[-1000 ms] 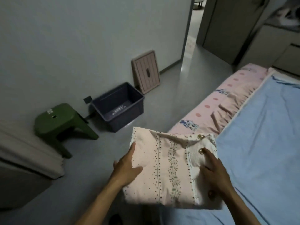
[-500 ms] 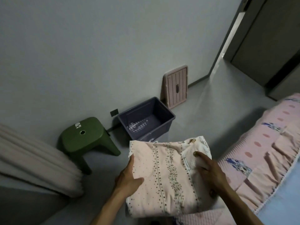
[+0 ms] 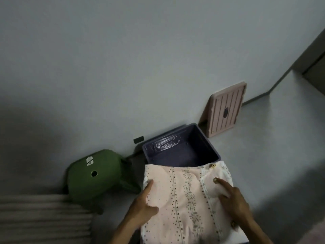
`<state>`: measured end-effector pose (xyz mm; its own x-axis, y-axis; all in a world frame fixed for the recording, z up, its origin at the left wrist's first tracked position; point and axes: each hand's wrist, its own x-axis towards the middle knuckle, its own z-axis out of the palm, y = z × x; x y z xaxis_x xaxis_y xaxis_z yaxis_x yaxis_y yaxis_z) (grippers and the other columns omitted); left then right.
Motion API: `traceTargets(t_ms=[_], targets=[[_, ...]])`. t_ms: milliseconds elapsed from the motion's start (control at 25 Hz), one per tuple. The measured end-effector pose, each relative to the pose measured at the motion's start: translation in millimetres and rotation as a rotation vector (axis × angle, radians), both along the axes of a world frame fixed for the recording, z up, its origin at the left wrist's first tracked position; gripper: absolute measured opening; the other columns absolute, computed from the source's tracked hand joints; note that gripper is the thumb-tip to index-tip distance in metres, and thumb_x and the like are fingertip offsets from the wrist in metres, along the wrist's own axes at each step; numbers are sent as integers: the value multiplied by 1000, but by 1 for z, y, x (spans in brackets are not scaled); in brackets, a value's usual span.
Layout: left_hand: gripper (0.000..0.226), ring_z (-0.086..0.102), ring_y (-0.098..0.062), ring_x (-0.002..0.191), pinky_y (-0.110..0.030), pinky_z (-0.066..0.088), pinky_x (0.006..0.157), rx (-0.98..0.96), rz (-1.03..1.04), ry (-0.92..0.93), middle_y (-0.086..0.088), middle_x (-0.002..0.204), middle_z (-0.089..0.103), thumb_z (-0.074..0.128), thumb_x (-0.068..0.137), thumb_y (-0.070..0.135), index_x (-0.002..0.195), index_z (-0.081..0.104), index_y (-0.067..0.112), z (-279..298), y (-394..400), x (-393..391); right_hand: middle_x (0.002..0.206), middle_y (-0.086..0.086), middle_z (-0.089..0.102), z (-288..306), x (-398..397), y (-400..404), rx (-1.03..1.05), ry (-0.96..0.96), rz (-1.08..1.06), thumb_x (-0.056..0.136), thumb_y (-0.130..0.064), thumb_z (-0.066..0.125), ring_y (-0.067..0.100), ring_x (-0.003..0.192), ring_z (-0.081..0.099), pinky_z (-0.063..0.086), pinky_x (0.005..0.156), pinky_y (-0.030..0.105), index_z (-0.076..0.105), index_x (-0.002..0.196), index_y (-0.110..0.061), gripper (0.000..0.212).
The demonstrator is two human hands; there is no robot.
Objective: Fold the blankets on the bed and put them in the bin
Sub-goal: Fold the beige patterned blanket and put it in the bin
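Blanket (image 3: 186, 196) nearer bin (image 3: 181, 150), between both hands

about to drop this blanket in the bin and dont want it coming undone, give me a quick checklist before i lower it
1. Folded blanket held on both sides: ok, left hand grips its left edge and right hand its right.
2. Fold intact: ok, it looks flat and compact, with nothing seen hanging loose.
3. Bin open: ok, no lid on it; the pink lid leans on the wall beside it.
4. Bin interior free: ok for the part that shows; the near part is hidden by the blanket.
5. Blanket fully over the bin: cannot tell, only its far edge overlaps the near rim.
6. Green stool out of the path: ok, it stands left of the bin.
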<state>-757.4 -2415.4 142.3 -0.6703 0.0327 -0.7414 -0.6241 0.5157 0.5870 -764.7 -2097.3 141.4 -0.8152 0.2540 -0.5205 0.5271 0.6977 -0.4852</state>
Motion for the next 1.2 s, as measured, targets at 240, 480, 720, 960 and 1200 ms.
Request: traceTargets(t_ms=[240, 480, 720, 960, 1200], targets=[[96, 53, -12, 100, -26, 54, 74, -21, 50, -100, 2, 157, 21, 62, 80, 9, 149, 9, 51, -120, 9, -155, 131, 3, 43, -111, -169, -4, 93, -32, 88, 103, -29, 36, 26, 120, 48, 28, 109, 53, 40, 131, -57, 39], [92, 29, -19, 139, -35, 38, 108, 19, 195, -8, 10, 158, 14, 65, 87, 9, 149, 10, 47, -355, 32, -266, 118, 1, 41, -341, -327, 17, 54, -4, 218, 98, -24, 46, 34, 117, 50, 37, 106, 51, 44, 131, -57, 46], [90, 29, -8, 135, -25, 29, 108, 2, 351, 59, 15, 152, 25, 65, 87, 5, 147, 16, 50, -533, 52, -327, 110, 0, 45, -535, -413, 29, -58, 63, 262, 91, -16, 57, 31, 115, 53, 38, 104, 58, 48, 132, -55, 58], [92, 26, -13, 140, -31, 29, 112, -36, 445, 17, 7, 158, 20, 67, 86, 3, 149, 16, 45, -652, 81, -318, 117, -3, 47, -659, -430, 41, -58, 38, 276, 89, -14, 58, 26, 113, 56, 47, 98, 49, 46, 127, -62, 63], [97, 34, -30, 138, -36, 41, 104, -360, 89, -146, -3, 161, 15, 56, 83, 8, 152, -4, 40, -651, 86, -324, 164, 5, 5, -645, -440, 54, 193, -350, 374, 94, -33, 58, 36, 147, 15, 19, 116, 57, 0, 155, -39, 84]])
